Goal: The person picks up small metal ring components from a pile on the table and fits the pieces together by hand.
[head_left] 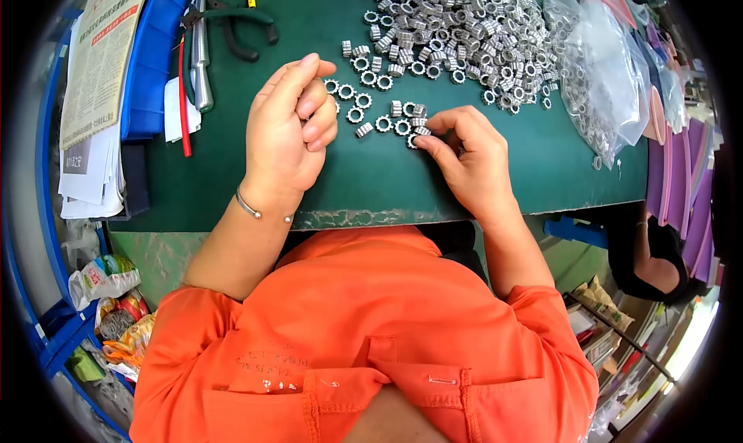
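My right hand [474,160] pinches a small toothed metal ring [421,131] between thumb and fingertips, low over the green tabletop. Close by its fingertips lie several more such rings [384,123], some flat and some on edge. My left hand [286,125] is raised to the left of them, its fingers curled in toward the palm. Whatever it may hold is hidden by the fingers. Just beside those curled fingers, a few loose rings [355,115] rest on the table. Beyond both hands spreads a large heap of the same rings [464,32].
A clear plastic bag [607,79] with rings in it sits to the right of the heap. Dark-handled pliers [232,29], a red rod [184,102] and a blue bin [159,56] are at left. The worn table edge [371,217] runs close to my body. Another person's arm [654,261] shows at right.
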`<state>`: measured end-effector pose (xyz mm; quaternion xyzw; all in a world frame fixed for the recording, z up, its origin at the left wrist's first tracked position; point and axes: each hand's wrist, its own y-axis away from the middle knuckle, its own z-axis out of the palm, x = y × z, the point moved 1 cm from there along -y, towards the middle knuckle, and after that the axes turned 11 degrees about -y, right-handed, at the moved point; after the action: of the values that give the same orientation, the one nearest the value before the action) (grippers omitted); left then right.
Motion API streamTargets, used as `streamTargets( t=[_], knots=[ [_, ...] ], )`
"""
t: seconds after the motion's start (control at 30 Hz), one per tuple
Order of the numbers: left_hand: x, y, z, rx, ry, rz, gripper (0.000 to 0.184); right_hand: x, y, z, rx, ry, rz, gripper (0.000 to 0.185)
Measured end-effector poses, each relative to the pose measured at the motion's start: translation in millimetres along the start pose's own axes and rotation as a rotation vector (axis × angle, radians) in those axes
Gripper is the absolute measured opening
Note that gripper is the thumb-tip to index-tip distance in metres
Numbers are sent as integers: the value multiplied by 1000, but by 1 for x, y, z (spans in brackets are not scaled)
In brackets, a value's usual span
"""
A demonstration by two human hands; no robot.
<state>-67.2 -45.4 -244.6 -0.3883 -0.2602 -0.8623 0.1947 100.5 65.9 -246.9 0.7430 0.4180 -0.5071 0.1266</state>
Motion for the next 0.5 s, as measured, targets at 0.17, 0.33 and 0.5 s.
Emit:
streamTargets(
  t=[0.17, 0.33, 0.5],
  knots=[
    [1, 2, 6, 14, -28, -16, 21, 4, 2, -8, -3, 66, -39, 14],
    [1, 2, 5, 9, -27, -31, 19, 5, 1, -11, -7, 2, 89, 19],
    [0, 2, 3, 9, -14, -21, 18, 11, 7, -15, -22, -532, 429, 15]
  ],
)
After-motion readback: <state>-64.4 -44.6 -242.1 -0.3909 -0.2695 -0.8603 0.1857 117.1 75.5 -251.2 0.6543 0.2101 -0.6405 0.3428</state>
